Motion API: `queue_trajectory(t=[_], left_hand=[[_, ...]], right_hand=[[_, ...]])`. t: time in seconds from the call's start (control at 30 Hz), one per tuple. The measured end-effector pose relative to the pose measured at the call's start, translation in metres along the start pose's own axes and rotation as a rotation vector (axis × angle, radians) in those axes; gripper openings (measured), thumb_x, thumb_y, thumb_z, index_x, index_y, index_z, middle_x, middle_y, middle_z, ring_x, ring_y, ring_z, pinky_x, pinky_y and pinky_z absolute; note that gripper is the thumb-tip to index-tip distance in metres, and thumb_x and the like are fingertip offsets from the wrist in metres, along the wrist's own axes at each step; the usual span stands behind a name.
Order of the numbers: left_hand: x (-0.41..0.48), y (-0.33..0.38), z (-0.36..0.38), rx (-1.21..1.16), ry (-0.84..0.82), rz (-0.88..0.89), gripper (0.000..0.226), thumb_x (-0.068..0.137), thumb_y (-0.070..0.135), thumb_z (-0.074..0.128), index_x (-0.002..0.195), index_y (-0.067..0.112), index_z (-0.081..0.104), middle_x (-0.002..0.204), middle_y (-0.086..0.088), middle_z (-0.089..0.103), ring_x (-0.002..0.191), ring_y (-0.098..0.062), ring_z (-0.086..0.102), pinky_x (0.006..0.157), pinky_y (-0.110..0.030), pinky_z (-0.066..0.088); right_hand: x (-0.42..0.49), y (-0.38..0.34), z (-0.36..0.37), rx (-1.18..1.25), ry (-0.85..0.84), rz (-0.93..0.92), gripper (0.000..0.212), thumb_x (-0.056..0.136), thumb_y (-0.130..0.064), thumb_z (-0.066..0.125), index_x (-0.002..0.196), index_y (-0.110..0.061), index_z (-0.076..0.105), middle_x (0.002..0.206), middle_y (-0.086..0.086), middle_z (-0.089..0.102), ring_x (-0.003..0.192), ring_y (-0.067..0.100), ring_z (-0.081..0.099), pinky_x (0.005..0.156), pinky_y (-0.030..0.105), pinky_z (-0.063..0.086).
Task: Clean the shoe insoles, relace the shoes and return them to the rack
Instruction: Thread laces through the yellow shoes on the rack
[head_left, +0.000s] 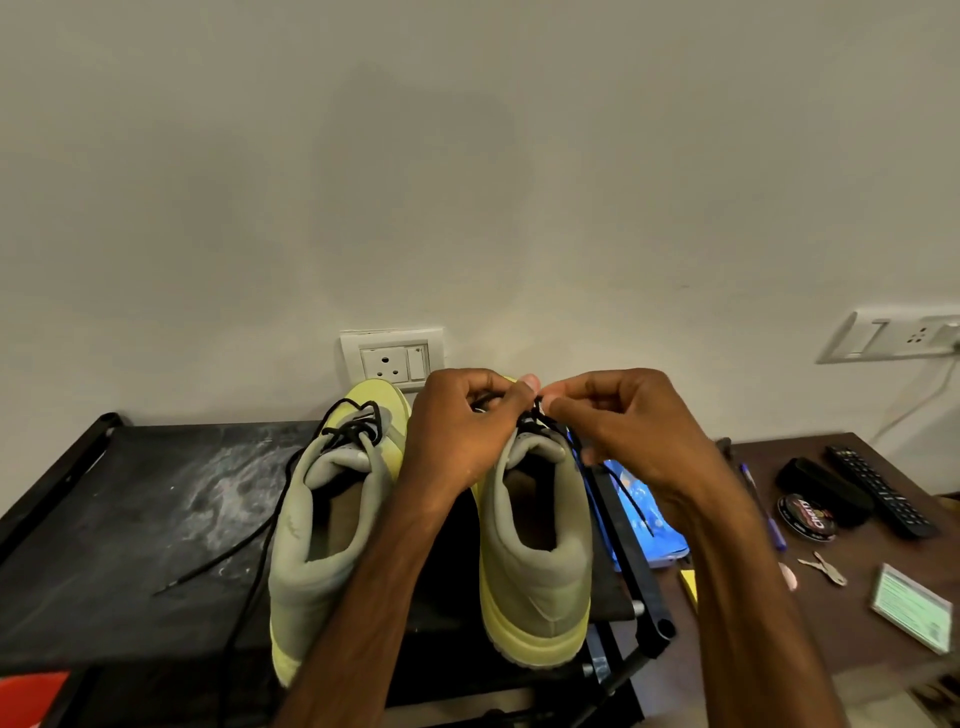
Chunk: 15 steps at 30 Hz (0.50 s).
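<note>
Two grey-green shoes with yellow soles stand heels toward me on the black top of the rack (156, 499). The left shoe (327, 525) has a loose black lace (260, 540) trailing over the rack surface. Above the tongue of the right shoe (535, 561), my left hand (462, 426) and my right hand (628, 421) meet, each pinching part of its black lace (631, 493). One lace end hangs down to the right of the shoe. The eyelets are hidden behind my fingers.
A brown table (831, 613) to the right holds a shoe polish tin (808, 514), a black brush (823, 486), a remote (878, 488), keys (826, 566), a pen (761, 504) and a card (909, 608). A blue packet (644, 514) lies beside the rack. Wall sockets (392, 358) sit behind.
</note>
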<state>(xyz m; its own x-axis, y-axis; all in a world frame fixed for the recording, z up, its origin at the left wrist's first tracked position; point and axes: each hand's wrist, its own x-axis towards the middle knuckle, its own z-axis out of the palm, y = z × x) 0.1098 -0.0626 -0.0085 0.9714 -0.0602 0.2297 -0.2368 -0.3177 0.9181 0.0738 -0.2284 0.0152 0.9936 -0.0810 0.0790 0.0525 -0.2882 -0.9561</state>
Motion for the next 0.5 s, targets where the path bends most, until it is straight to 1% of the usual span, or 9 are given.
queue_trajectory(t=[0.07, 0.13, 0.17, 0.27, 0.37, 0.4, 0.43, 0.5], left_hand=[[-0.001, 0.003, -0.003, 0.040, -0.014, 0.012, 0.024, 0.091, 0.047, 0.070, 0.084, 0.027, 0.081, 0.078, 0.011, 0.075, 0.078, -0.007, 0.070, 0.082, -0.038, 0.060], [-0.001, 0.005, -0.006, 0.066, -0.017, 0.025, 0.024, 0.090, 0.048, 0.071, 0.084, 0.028, 0.081, 0.078, 0.013, 0.075, 0.078, -0.004, 0.070, 0.083, -0.038, 0.059], [-0.002, 0.006, -0.008, 0.076, -0.018, 0.031, 0.024, 0.090, 0.049, 0.071, 0.084, 0.028, 0.081, 0.078, 0.013, 0.075, 0.078, -0.004, 0.070, 0.082, -0.037, 0.060], [-0.003, 0.011, -0.011, 0.086, -0.042, 0.009, 0.027, 0.093, 0.047, 0.068, 0.084, 0.025, 0.081, 0.075, 0.009, 0.075, 0.073, -0.005, 0.070, 0.079, -0.034, 0.059], [-0.004, 0.018, -0.018, -0.029, -0.113, -0.118, 0.031, 0.102, 0.035, 0.058, 0.089, 0.019, 0.081, 0.080, -0.001, 0.077, 0.065, -0.007, 0.063, 0.074, -0.026, 0.049], [-0.004, 0.021, -0.021, -0.060, -0.145, -0.161, 0.031, 0.104, 0.031, 0.055, 0.090, 0.017, 0.080, 0.082, -0.004, 0.077, 0.066, -0.010, 0.059, 0.072, -0.025, 0.047], [-0.005, 0.022, -0.024, -0.069, -0.176, -0.188, 0.030, 0.104, 0.026, 0.054, 0.093, 0.016, 0.080, 0.083, -0.004, 0.078, 0.069, -0.012, 0.057, 0.069, -0.025, 0.047], [-0.005, 0.023, -0.028, -0.044, -0.211, -0.197, 0.026, 0.104, 0.016, 0.054, 0.098, 0.014, 0.079, 0.083, 0.000, 0.078, 0.069, -0.007, 0.059, 0.068, -0.025, 0.048]], right_hand=[[0.000, 0.002, 0.002, -0.089, 0.002, -0.067, 0.006, 0.087, -0.021, 0.081, 0.092, -0.017, 0.082, 0.066, -0.001, 0.073, 0.058, 0.007, 0.064, 0.054, 0.023, 0.051], [0.001, 0.004, 0.002, -0.129, 0.035, -0.110, 0.006, 0.084, -0.025, 0.084, 0.088, -0.020, 0.083, 0.068, 0.001, 0.074, 0.063, 0.017, 0.068, 0.058, 0.030, 0.056], [0.001, 0.004, 0.002, -0.133, 0.044, -0.122, 0.006, 0.084, -0.026, 0.084, 0.088, -0.021, 0.084, 0.070, 0.002, 0.075, 0.065, 0.020, 0.070, 0.059, 0.031, 0.057], [0.003, 0.005, 0.000, -0.120, 0.044, -0.116, 0.008, 0.085, -0.025, 0.083, 0.089, -0.018, 0.084, 0.073, 0.002, 0.077, 0.063, 0.013, 0.071, 0.059, 0.028, 0.058], [0.005, 0.006, -0.001, -0.168, 0.053, -0.120, 0.008, 0.086, -0.025, 0.082, 0.090, -0.019, 0.084, 0.074, -0.002, 0.077, 0.066, 0.013, 0.073, 0.065, 0.034, 0.062], [0.006, 0.007, -0.001, -0.193, 0.054, -0.127, 0.008, 0.086, -0.026, 0.082, 0.090, -0.020, 0.084, 0.073, -0.004, 0.077, 0.066, 0.013, 0.072, 0.066, 0.035, 0.062], [0.007, 0.007, 0.000, -0.212, 0.052, -0.133, 0.008, 0.087, -0.027, 0.081, 0.091, -0.020, 0.084, 0.073, -0.005, 0.077, 0.065, 0.011, 0.071, 0.066, 0.033, 0.061], [0.007, 0.007, 0.001, -0.229, 0.050, -0.142, 0.008, 0.088, -0.027, 0.080, 0.092, -0.021, 0.084, 0.072, -0.006, 0.076, 0.063, 0.007, 0.069, 0.063, 0.028, 0.056]])
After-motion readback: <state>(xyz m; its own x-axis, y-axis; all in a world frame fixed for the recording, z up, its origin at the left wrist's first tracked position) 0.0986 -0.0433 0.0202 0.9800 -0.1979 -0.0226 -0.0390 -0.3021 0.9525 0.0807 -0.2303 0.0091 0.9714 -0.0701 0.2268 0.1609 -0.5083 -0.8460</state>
